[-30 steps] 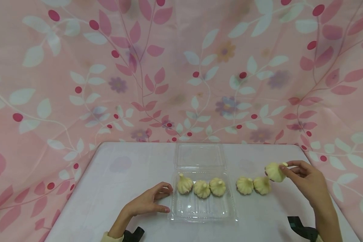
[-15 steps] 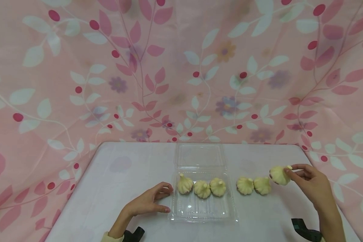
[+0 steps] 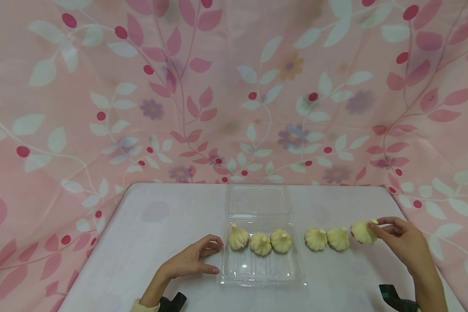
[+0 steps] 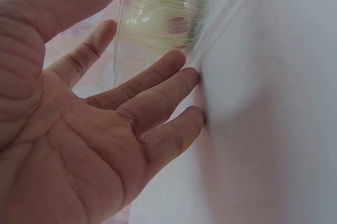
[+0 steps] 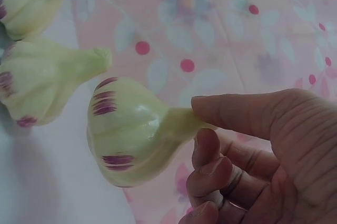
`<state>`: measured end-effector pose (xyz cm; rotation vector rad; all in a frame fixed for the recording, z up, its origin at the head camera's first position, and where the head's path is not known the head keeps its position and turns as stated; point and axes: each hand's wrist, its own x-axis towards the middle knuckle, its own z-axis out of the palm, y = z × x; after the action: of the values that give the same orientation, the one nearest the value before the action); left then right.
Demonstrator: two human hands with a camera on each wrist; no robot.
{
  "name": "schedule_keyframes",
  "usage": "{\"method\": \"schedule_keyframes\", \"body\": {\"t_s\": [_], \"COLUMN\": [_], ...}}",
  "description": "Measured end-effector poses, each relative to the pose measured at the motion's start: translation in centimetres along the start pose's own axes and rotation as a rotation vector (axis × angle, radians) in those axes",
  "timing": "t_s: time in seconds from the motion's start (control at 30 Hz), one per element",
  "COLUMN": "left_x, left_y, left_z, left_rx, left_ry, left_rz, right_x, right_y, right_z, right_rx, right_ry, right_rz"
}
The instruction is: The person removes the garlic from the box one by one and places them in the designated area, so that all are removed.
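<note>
My right hand (image 3: pixel 403 242) pinches a garlic bulb (image 5: pixel 129 132) by its stem, between thumb and fingers. The bulb is pale green-yellow with purple streaks, and it hangs at the right end of a row. Two more garlic bulbs (image 3: pixel 338 239) sit side by side on the table just left of it. A clear plastic clamshell box (image 3: pixel 261 275) lies with its lid folded back, holding three garlic bulbs (image 3: pixel 260 244) along its back half. At the box's left edge my left hand (image 3: pixel 193 258) rests with relaxed, spread fingers, its fingertips (image 4: pixel 192 77) near the box wall.
The white table (image 3: pixel 160 229) ends at a pink flowered cloth (image 3: pixel 234 108) behind and at the sides. The clear lid (image 3: pixel 259 201) lies flat behind the box, near the table's back edge. Black wrist mounts (image 3: pixel 398 299) show below both hands.
My right hand has moved right and slightly down with the garlic bulb, bringing it lower, in line with the two bulbs on the table. The left hand and the box have stayed put.
</note>
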<state>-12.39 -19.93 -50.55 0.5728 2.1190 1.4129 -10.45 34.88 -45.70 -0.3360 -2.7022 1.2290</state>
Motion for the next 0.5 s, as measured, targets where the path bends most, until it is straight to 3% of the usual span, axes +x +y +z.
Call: {"method": "schedule_keyframes", "body": {"t_s": [0.5], "left_x": [0.1], "left_y": [-0.6], "left_z": [0.1], "left_rx": [0.016], "left_ry": [0.005], "left_rz": [-0.011], "right_x": [0.1], "right_y": [1.3], "right_z": [0.5], "right_rx": [-0.053], "right_ry": [-0.018], "right_rz": [0.029]}}
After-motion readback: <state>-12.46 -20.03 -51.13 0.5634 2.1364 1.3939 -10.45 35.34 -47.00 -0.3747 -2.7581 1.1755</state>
